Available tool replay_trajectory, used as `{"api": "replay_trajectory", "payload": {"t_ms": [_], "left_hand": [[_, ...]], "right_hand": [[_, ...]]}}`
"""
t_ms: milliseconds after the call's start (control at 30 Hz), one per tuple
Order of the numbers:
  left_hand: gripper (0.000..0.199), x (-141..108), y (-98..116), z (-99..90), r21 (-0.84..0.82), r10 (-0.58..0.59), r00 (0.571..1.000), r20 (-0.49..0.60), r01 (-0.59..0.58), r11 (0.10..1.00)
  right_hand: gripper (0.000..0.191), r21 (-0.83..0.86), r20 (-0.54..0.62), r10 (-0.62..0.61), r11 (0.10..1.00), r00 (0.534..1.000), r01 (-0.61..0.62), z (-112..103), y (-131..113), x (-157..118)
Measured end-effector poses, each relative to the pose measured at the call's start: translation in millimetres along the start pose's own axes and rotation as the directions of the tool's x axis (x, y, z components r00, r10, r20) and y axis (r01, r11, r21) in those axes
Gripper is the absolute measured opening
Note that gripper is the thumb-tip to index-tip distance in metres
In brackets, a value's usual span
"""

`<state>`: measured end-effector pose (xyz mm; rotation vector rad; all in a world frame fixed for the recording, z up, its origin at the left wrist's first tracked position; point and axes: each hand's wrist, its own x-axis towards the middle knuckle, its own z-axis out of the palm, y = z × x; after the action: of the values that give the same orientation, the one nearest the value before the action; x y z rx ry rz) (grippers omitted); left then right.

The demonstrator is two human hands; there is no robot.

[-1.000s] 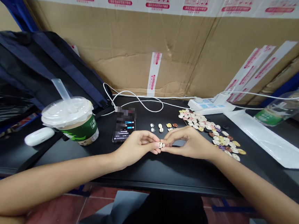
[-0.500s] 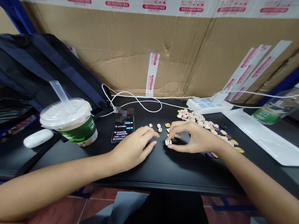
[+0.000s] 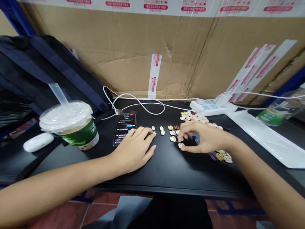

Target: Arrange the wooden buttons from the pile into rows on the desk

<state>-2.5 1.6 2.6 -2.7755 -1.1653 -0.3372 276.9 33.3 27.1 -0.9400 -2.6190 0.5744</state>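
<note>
Small cream pieces with dark marks [image 3: 172, 139] lie in short rows on the black table [image 3: 160, 172], with a yellow one [image 3: 170, 128] and a brown one [image 3: 176, 127] behind them. My right hand [image 3: 202, 136] curves over the right side of these rows, thumb and fingertips at a cream piece [image 3: 181, 145] on the table; a gap shows between thumb and fingers. My left hand [image 3: 135, 148] rests palm down with fingers spread, beside small white pieces [image 3: 154, 133] and over the lower edge of a phone [image 3: 125, 128]. Two round cream pieces [image 3: 162, 130] sit between the hands.
A heap of coloured pieces [image 3: 195, 117] lies behind my right hand, near a power strip [image 3: 213, 107]. A lidded drink cup [image 3: 69, 121], white case [image 3: 38, 142] and backpack [image 3: 52, 70] are on the left. A white sheet [image 3: 268, 139] and bottle [image 3: 287, 105] stand right.
My right hand has moved right, and a cream piece it pinched now lies among the rows or under its fingertips. My left hand has shifted slightly left, uncovering a second small white piece.
</note>
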Motion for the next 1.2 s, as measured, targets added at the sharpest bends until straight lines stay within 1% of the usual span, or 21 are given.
{"api": "replay_trajectory", "payload": {"t_ms": [100,233,333,433,567,633,767,900,1033,1200], "left_hand": [[0.035,-2,2,-1.4,-0.053,0.032,0.999,-0.011,-0.033,0.998],[0.027,-3,5,-1.0,-0.132,0.104,0.994,-0.013,-0.105,0.986],[0.023,-3,6,-0.2,-0.18,0.141,0.99,0.006,-0.137,0.974],[0.023,-2,6,-0.9,-0.221,0.152,0.988,0.017,-0.145,0.965],[0.017,-2,7,-3.2,-0.295,0.135,0.991,0.014,-0.125,0.947],[0.016,-3,8,-3.3,-0.323,0.12,0.993,-0.003,-0.114,0.94],[0.024,-3,8,-1.0,-0.34,0.157,0.987,-0.018,-0.154,0.928],[0.02,-3,7,-0.3,-0.362,0.183,0.983,-0.008,-0.173,0.916],[0.017,-3,8,-3.0,-0.4,0.163,0.987,-0.003,-0.151,0.904],[0.022,-4,10,-3.6,-0.395,0.041,0.999,-0.001,-0.039,0.918]], "right_hand": [[0.016,-0.013,-0.052,-0.019,1.0,0.998,0.018,1,-1,2],[0.029,-0.043,-0.16,-0.052,0.998,0.986,0.046,11,-2,8],[0.036,-0.091,-0.167,-0.08,0.994,0.983,0.066,22,-3,14],[0.032,-0.128,-0.173,-0.124,0.986,0.977,0.103,30,-5,17],[0.019,-0.091,-0.173,-0.186,0.981,0.967,0.172,32,-11,17],[0.016,-0.073,-0.186,-0.2,0.979,0.962,0.189,32,-14,17],[0.021,-0.076,-0.206,-0.189,0.981,0.96,0.177,32,-14,16],[0.019,-0.106,-0.154,-0.158,0.984,0.975,0.143,33,-13,16],[0.015,-0.088,-0.141,-0.143,0.987,0.98,0.131,32,-15,16],[0.013,-0.073,-0.136,-0.142,0.988,0.98,0.133,30,-19,15]]}}
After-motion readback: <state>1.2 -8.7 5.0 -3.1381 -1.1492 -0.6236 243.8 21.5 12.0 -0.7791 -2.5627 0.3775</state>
